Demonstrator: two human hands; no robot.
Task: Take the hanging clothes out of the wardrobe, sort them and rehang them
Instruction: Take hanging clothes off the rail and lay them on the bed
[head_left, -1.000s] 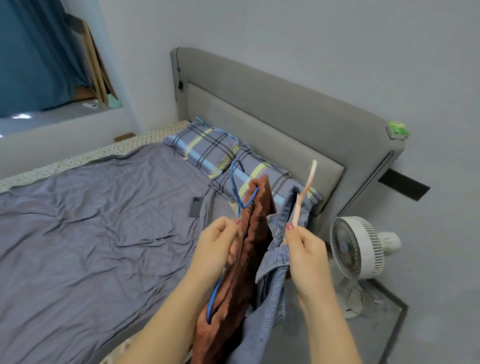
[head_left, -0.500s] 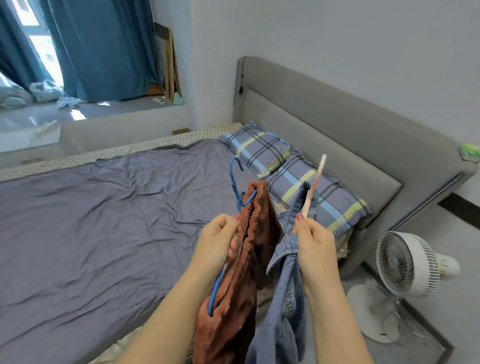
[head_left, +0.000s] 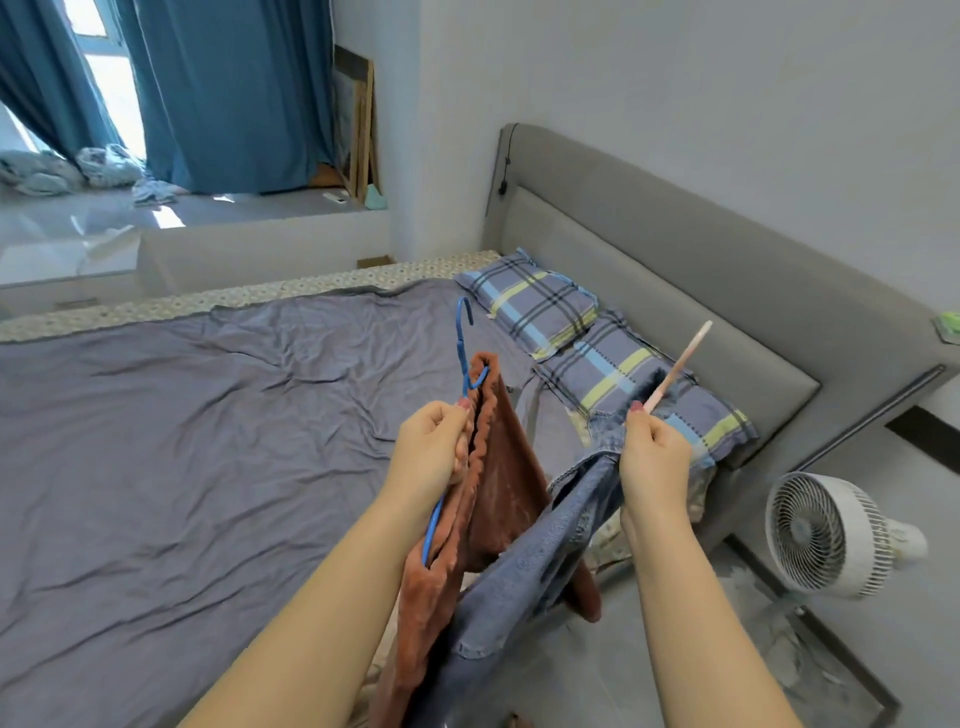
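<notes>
My left hand (head_left: 434, 449) grips a blue wire hanger (head_left: 464, 345) that carries a rust-brown fleece garment (head_left: 496, 483). Its hook points up over the bed. My right hand (head_left: 652, 457) grips a pale pink hanger (head_left: 680, 364) with a blue denim garment (head_left: 550, 561) hanging from it. The denim drapes across the lower part of the brown garment. Both garments hang above the near edge of the bed (head_left: 156, 441). No wardrobe is in view.
The bed has a wrinkled grey-purple sheet, two plaid pillows (head_left: 582, 332) and a grey padded headboard (head_left: 675, 249). A white floor fan (head_left: 826, 535) stands on the floor at the right. Blue curtains (head_left: 218, 93) and a raised ledge with bundled laundry (head_left: 78, 171) lie beyond the bed.
The view has swung left, bringing the curtains and ledge into sight. My hands have moved apart, so the brown and denim garments now hang separated.
</notes>
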